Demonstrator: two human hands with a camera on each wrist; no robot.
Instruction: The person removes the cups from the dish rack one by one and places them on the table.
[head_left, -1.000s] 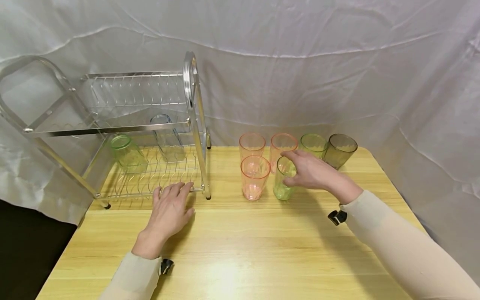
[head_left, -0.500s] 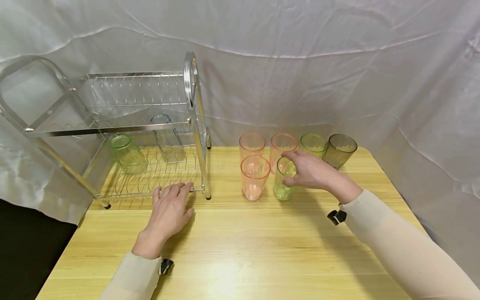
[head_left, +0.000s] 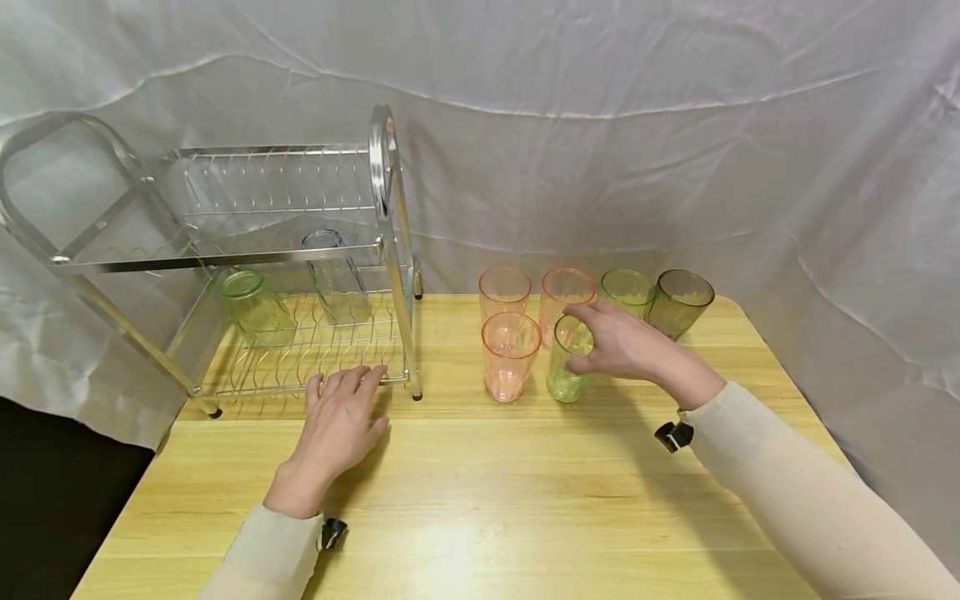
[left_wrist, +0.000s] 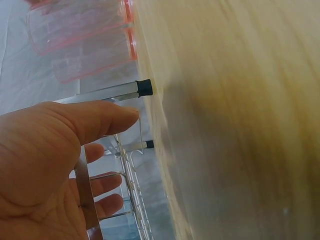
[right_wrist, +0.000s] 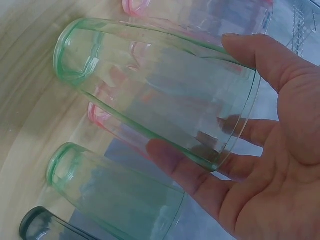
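Note:
My right hand (head_left: 618, 340) holds a clear green glass (head_left: 566, 375) near its rim. In the right wrist view, the thumb lies on one side of this green glass (right_wrist: 155, 85) and the fingers on the other. The glass stands upright on the table. My left hand (head_left: 337, 421) is at the front rail of the metal dish rack (head_left: 401, 308), with fingertips over the rail. From the left wrist view, the left hand's thumb (left_wrist: 107, 117) reaches out apart from the rail, and the fingers extend behind it.
Three pinkish-red glasses, one in front (head_left: 507, 383), stand left of the held glass. Behind it are another green glass (head_left: 628, 287) and a dark grey glass (head_left: 682, 304). Inside the rack's lower tier sit a green glass (head_left: 258, 308) and a blue-tinted glass (head_left: 337, 287). A pale curtain (head_left: 570, 167) hangs behind.

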